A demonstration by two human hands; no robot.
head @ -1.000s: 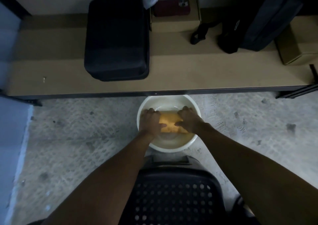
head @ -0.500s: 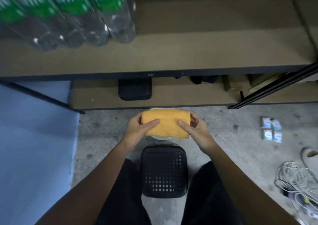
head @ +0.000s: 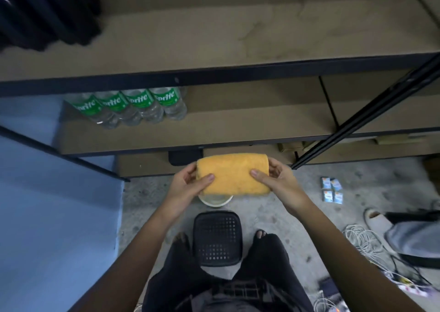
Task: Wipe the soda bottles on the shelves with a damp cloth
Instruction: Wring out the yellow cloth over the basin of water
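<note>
Left hand (head: pixel 188 187): thumb laid flat across the near face of the folded orange cloth (head: pixel 232 174), fingers curled behind its left end, clamped on it. Right hand (head: pixel 276 180): same hold mirrored, thumb on the near face, fingers wrapped round the right end. Cloth held level between the two hands, folded into a thick pad, clear of the floor and shelves.

Directly below the cloth, a white bowl (head: pixel 215 201) on the concrete floor (head: pixel 273 211), only its near rim showing. Nearer still, a black perforated stool (head: pixel 217 237) between the person's legs.

Beyond the hands, a shelving unit. Middle shelf (head: pixel 238 125): four clear Sprite bottles (head: pixel 133 108) with green labels, standing side by side at its far left. Top shelf (head: pixel 190 44): dark bottles (head: pixel 45 11) at far left, blurred, brand unreadable.

Right of the hands on the floor: small blue packets (head: pixel 332 190), then a tangle of white cable (head: pixel 362 240). Blue wall (head: pixel 47 216) along the left.
</note>
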